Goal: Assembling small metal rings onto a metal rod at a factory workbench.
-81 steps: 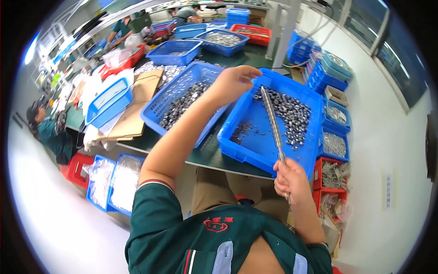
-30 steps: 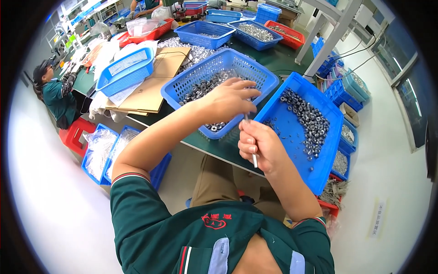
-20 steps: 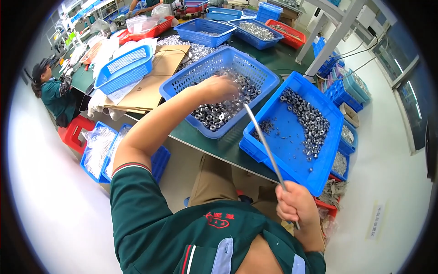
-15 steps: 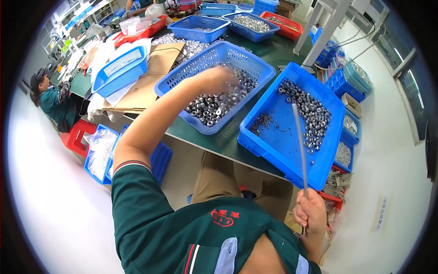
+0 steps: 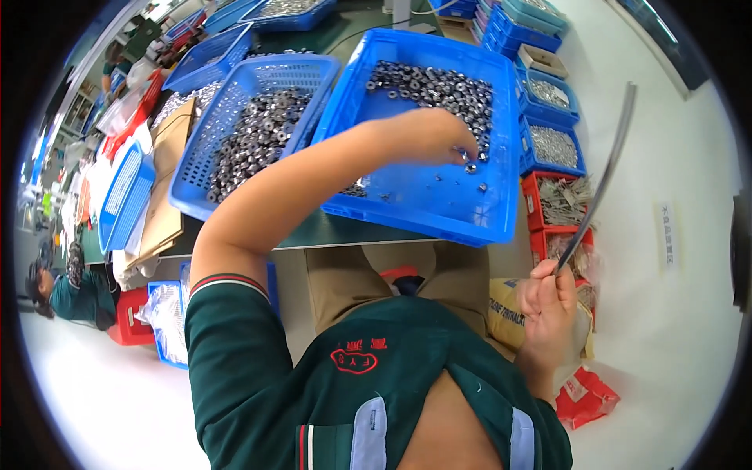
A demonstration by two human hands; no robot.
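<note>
My left hand [image 5: 440, 138] reaches across the flat blue tray [image 5: 427, 218], its fingers pinched together low over the tray floor. Small shiny metal pieces [image 5: 470, 168] show at its fingertips. Dark, nut-like metal rings [image 5: 439, 88] lie heaped along the tray's far and right sides, with smaller bits scattered nearer. My right hand [image 5: 547, 301], off the tray's near right corner, is closed around the lower end of a thin grey rod [image 5: 605, 176]. The rod points up and away, slightly curved. Left of the tray, a perforated blue basket [image 5: 190, 205] holds more metal rings [image 5: 262, 137].
Cardboard [image 5: 168, 160] and a light blue basket [image 5: 127, 200] lie at the table's left. Stacked blue bins [image 5: 554, 149] and red bins [image 5: 540, 205] with metal parts stand to the right. A red bag [image 5: 586, 398] is on the floor. Another person [image 5: 74, 294] sits far left.
My left hand has moved from the perforated basket to the flat tray on its right. The view has swung right. My right hand still grips the rod, now held outside the tray.
</note>
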